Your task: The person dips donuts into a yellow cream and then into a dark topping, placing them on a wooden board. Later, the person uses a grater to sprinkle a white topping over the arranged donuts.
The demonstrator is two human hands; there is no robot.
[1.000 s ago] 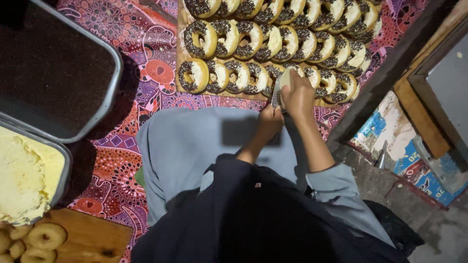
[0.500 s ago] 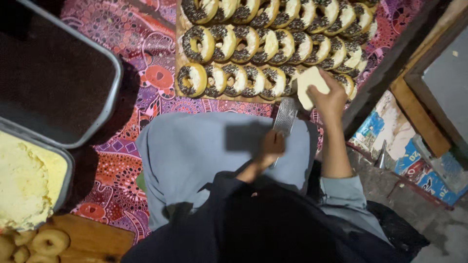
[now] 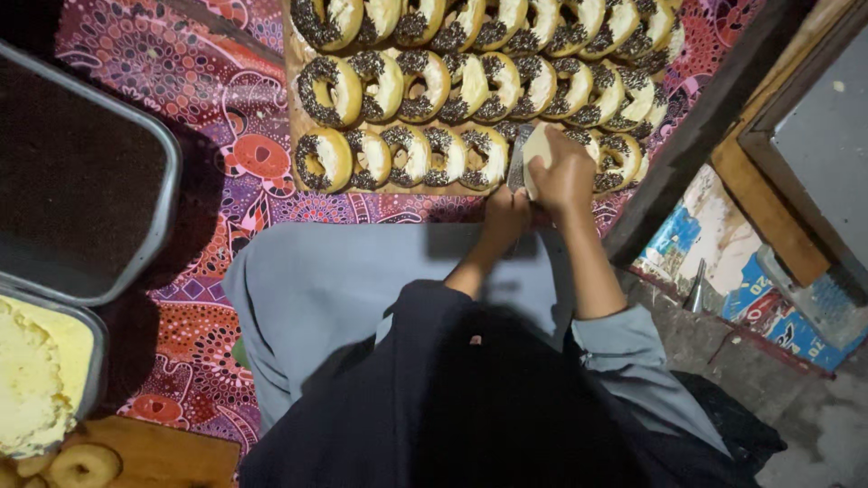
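Floor covering: patterned red and purple cloth (image 3: 226, 172) spread across the left and middle of the frame, with grey concrete at lower right.
Lap: grey fabric over the person's knees (image 3: 362, 289) in the centre, dark clothing below it at the bottom edge.
Lower left corner: wooden board (image 3: 172, 456) carrying a few plain ring doughnuts (image 3: 83, 465).
Left edge: metal tray of pale yellow cream (image 3: 36, 384), and above it a larger metal tray of dark brown sprinkles (image 3: 77, 181).
Left hand: left hand (image 3: 504, 212) just above the lap, fingers clenched around the handle of a flat metal knife (image 3: 517, 167), whose blade points up towards the doughnut rows.
Right hand: right hand (image 3: 565, 176) right beside the left, fingers grasping a pale split doughnut half (image 3: 537, 149); the blade lies against the half's left edge.
Held doughnut: sits at the near edge of the doughnut board, upper centre of the frame.
Beyond the hands: long wooden board (image 3: 294, 117) bearing three rows of cream-filled doughnuts edged with dark sprinkles (image 3: 425, 86), packed touching one another.
Right side: dark wooden beam (image 3: 714, 117) slanting down from the upper right, with blue and white printed packaging (image 3: 723, 262) on the ground past it.
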